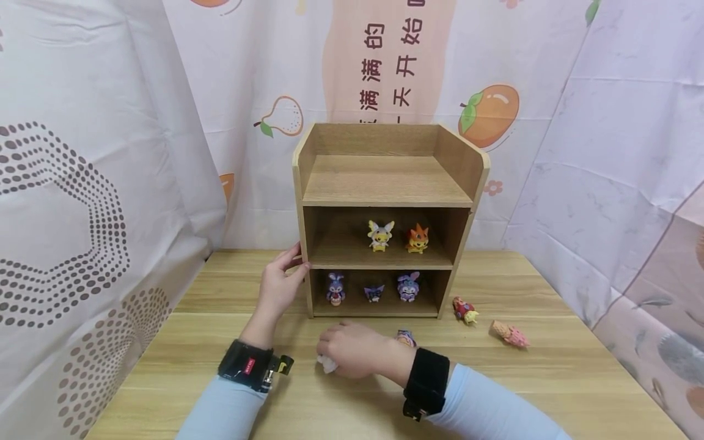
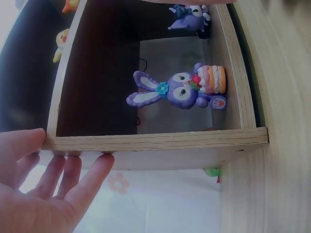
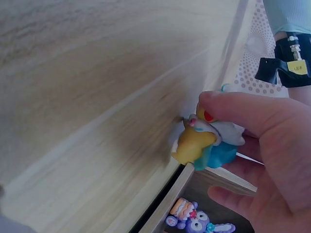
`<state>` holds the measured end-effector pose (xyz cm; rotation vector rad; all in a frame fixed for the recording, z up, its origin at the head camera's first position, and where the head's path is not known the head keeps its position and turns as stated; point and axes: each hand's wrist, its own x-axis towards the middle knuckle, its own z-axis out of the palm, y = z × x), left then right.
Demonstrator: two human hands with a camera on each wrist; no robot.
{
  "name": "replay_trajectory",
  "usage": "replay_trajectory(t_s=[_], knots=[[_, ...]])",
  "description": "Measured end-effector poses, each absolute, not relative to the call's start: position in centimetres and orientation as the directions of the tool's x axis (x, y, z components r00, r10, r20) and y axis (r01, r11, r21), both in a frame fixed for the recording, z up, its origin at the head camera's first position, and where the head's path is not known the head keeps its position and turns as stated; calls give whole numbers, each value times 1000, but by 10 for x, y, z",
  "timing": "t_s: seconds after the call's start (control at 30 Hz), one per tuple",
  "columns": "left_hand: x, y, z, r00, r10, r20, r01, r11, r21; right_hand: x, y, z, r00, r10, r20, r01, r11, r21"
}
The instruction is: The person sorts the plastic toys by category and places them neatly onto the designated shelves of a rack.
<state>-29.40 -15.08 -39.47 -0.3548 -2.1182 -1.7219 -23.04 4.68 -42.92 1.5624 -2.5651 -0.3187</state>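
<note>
Red figurine (image 1: 465, 310), pink cone (image 1: 510, 333) near shelf (image 1: 387, 178)

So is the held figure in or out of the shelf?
Out. The right hand grips the figure over the table, and the head view shows that hand in front of the shelf.

A left hand (image 1: 277, 290) touches the left side of a wooden shelf (image 1: 387, 180) holding five figurines (image 1: 380, 237). Before it, the right hand (image 1: 360, 349) grips a white object (image 1: 327, 364).

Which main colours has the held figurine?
Yellow, white and teal; the figurine shows best in the right wrist view.
</note>
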Motion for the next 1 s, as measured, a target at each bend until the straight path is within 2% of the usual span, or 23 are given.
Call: replay_trajectory(t_s=[0.23,0.67,1.0], knots=[[-294,-152,-396,-882,-38,470,453,212,866,-232,52,-425,-494,-869,3,-847,483,221],[-295,-151,-395,-891,-36,453,437,204,876,-237,62,-422,-512,-855,86,-846,519,120],[-295,-151,-395,-890,-42,454,436,207,876,-242,70,-418,-539,-837,98,-843,536,-52]])
